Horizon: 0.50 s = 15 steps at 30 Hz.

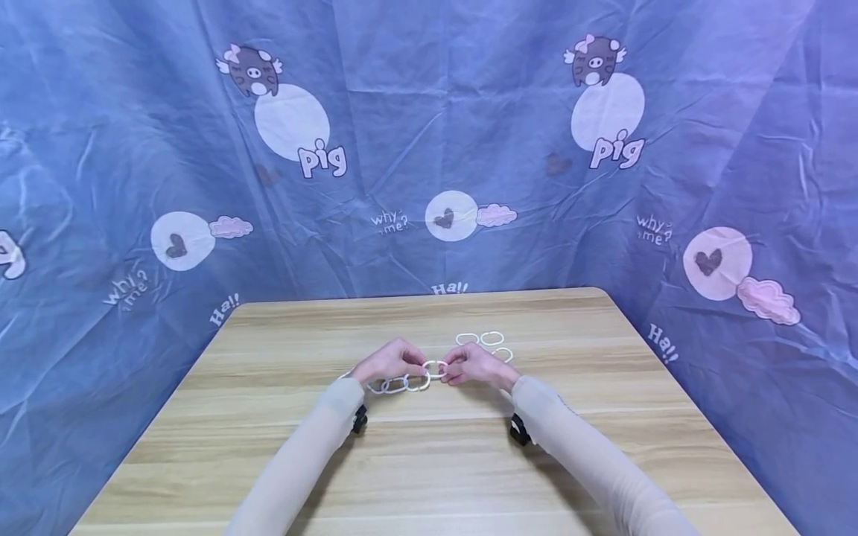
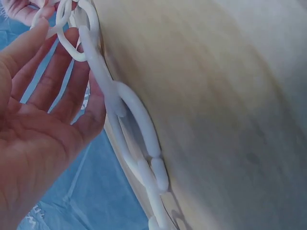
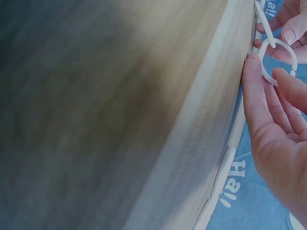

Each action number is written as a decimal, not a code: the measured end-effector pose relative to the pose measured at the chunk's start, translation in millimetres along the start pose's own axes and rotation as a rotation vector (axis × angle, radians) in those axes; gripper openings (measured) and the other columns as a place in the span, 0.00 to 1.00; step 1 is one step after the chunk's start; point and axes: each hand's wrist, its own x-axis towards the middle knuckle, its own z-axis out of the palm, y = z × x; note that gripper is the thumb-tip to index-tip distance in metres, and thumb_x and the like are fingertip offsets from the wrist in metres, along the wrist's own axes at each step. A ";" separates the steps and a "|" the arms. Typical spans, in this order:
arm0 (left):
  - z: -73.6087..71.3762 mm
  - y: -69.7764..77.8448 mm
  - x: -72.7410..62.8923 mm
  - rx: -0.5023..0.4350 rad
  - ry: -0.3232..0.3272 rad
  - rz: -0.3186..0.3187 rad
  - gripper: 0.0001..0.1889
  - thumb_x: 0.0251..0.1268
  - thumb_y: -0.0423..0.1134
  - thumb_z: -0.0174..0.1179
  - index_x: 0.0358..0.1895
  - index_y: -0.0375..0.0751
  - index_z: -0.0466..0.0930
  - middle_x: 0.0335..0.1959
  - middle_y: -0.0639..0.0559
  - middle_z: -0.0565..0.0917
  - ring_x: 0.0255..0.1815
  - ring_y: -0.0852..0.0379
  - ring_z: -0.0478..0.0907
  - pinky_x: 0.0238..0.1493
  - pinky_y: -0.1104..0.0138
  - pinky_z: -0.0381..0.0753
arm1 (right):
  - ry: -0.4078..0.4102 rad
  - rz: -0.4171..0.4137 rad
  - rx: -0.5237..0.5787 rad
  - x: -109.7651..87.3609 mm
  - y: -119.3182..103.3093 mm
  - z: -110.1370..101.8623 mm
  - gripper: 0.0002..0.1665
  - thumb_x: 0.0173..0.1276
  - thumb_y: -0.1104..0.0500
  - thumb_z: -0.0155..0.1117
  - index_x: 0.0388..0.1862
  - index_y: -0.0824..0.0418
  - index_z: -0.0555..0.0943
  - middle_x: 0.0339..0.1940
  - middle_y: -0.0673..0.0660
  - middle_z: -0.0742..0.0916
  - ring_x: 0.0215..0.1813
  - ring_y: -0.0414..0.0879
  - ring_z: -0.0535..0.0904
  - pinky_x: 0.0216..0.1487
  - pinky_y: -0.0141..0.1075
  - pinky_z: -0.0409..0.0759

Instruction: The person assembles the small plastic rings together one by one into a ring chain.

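A white plastic chain link [image 1: 436, 362] is held between my two hands, just above the wooden table. My left hand [image 1: 394, 360] pinches its left end with thumb and fingertips, where it meets the chain [image 1: 418, 391]. That chain of several joined oval links trails left beneath the left hand, and the left wrist view shows it along the tabletop. From the other side, my right hand [image 1: 473, 366] grips the same link's right end. In the right wrist view the link [image 3: 263, 65] sits between thumb and fingers, with its split side partly visible.
Beyond the right hand lie loose white links [image 1: 492, 333], one of them partly hidden by that hand. The wooden table [image 1: 429, 461] has its far edge against a blue printed curtain [image 1: 402, 134]. Black wrist cameras [image 1: 359, 420] are strapped beneath both sleeves.
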 end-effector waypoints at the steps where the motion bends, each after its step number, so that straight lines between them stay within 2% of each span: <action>1: 0.2 0.1 -0.1 0.002 -0.002 0.000 0.09 0.61 0.36 0.67 0.41 0.36 0.87 0.34 0.49 0.89 0.34 0.64 0.80 0.45 0.69 0.76 | -0.002 0.000 0.000 0.0 -0.1 0.1 0.15 0.68 0.71 0.57 0.51 0.80 0.75 0.45 0.72 0.86 0.44 0.55 0.86 0.51 0.43 0.84; 4: 0.8 1.0 -0.9 0.012 -0.003 -0.001 0.07 0.61 0.35 0.67 0.39 0.37 0.88 0.33 0.47 0.89 0.32 0.64 0.78 0.41 0.70 0.76 | -0.021 0.003 -0.003 -0.2 -0.2 -0.8 0.16 0.68 0.71 0.57 0.52 0.80 0.75 0.45 0.71 0.86 0.44 0.53 0.86 0.51 0.43 0.84; 8: 1.2 0.6 -1.7 -0.007 0.011 -0.033 0.06 0.60 0.35 0.68 0.38 0.39 0.89 0.33 0.48 0.89 0.30 0.63 0.78 0.36 0.71 0.75 | -0.027 0.010 -0.010 -1.6 -0.9 -4.3 0.17 0.67 0.72 0.58 0.53 0.78 0.76 0.46 0.71 0.86 0.44 0.53 0.86 0.51 0.43 0.84; 15: 0.5 -1.1 -0.9 -0.061 0.027 -0.077 0.05 0.57 0.34 0.69 0.37 0.38 0.89 0.32 0.50 0.89 0.29 0.62 0.78 0.35 0.71 0.75 | 0.002 -0.028 -0.014 -6.0 -3.1 -20.5 0.17 0.68 0.73 0.57 0.55 0.80 0.75 0.47 0.72 0.85 0.47 0.57 0.86 0.52 0.44 0.83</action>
